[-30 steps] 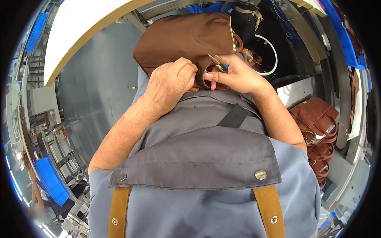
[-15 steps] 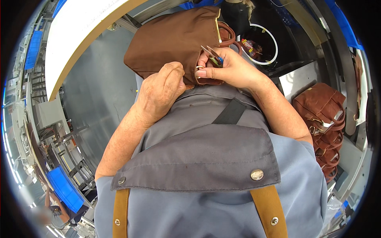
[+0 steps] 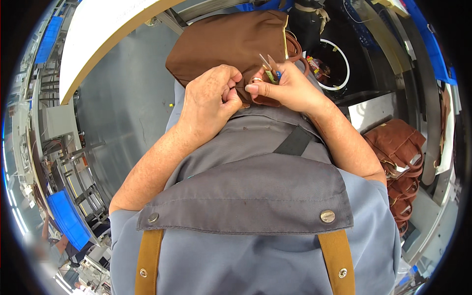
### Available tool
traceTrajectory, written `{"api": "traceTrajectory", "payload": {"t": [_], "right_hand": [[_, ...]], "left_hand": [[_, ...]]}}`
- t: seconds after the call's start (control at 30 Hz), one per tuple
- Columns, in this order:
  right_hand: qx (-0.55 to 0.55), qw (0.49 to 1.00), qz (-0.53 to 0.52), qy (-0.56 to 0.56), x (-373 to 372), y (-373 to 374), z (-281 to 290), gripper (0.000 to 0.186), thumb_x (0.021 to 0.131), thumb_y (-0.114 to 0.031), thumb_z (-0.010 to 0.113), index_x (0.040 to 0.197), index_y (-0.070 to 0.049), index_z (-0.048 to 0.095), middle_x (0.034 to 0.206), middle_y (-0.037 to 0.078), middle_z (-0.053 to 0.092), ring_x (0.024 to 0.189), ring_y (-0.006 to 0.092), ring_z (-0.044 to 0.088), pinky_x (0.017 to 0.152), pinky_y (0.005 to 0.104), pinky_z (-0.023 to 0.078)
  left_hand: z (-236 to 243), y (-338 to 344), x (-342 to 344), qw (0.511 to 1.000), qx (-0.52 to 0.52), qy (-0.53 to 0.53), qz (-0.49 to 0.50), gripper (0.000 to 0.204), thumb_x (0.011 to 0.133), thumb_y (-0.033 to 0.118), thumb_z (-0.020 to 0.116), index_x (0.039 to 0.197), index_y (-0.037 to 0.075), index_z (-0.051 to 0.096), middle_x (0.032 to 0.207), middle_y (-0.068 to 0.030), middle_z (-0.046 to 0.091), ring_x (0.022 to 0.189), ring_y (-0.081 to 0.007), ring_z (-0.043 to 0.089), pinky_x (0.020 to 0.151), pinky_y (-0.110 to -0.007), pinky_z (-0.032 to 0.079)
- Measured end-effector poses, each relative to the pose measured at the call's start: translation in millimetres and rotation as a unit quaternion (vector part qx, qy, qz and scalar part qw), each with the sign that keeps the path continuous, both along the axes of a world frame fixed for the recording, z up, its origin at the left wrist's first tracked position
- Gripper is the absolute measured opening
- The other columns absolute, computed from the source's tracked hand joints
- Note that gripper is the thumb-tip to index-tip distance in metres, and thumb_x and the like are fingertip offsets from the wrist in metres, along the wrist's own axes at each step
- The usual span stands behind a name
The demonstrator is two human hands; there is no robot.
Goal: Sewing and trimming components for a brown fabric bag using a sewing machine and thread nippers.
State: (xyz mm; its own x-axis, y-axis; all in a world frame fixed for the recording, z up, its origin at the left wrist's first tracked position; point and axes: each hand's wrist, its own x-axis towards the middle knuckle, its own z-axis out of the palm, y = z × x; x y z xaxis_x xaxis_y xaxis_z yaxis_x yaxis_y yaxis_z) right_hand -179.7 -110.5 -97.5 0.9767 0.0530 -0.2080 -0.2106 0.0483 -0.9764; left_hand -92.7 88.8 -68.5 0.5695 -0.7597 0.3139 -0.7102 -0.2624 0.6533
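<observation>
Touching fingers [image 3: 263, 89], brown bag [image 3: 221, 45], mostly beyond them

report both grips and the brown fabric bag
Left grip curled at near edge of brown fabric bag, hold unclear. Right grip holding small metal-bladed snips. Bag partly covered by both. White-rimmed round bin off right.

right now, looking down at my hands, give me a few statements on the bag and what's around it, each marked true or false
1. The right hand holds small pointed snips. True.
2. The left hand is spread flat. False: its fingers are curled, close to the brown fabric handbag.
3. A gold-coloured zip shows at the handbag's right end. True.
4. The stacked reddish-brown handbags are on the person's left. False: they are on the right.
5. The apron straps are blue. False: they are mustard-brown.
</observation>
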Motion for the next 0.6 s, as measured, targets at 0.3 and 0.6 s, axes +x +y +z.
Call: {"api": "traceTrajectory", "payload": {"t": [0.3,0.6], "right_hand": [[-0.216,0.967,-0.054,-0.125,15,2,-6,0.033,0.089,-0.031,0.078,0.079,-0.003,0.063,0.067,0.000,0.060,0.063,0.0067,0.053,0.055,0.0275,0.042],[-0.114,0.992,-0.051,-0.002,15,7,3,0.032,0.087,-0.033,0.080,0.086,-0.002,0.069,0.067,-0.002,0.062,0.061,0.0022,0.053,0.050,0.0247,0.041]], "left_hand": [[10,-2,3,0.991,0.051,0.111,0.046,0.024,0.075,-0.005,0.064,0.098,-0.002,0.063,0.077,-0.0074,0.060,0.059,-0.0093,0.056,0.059,-0.026,0.049],[12,-3,3,0.983,0.167,0.032,0.062,0.037,0.088,0.032,0.077,0.081,0.002,0.057,0.060,-0.0018,0.046,0.054,-0.0106,0.045,0.051,-0.031,0.039]]}}
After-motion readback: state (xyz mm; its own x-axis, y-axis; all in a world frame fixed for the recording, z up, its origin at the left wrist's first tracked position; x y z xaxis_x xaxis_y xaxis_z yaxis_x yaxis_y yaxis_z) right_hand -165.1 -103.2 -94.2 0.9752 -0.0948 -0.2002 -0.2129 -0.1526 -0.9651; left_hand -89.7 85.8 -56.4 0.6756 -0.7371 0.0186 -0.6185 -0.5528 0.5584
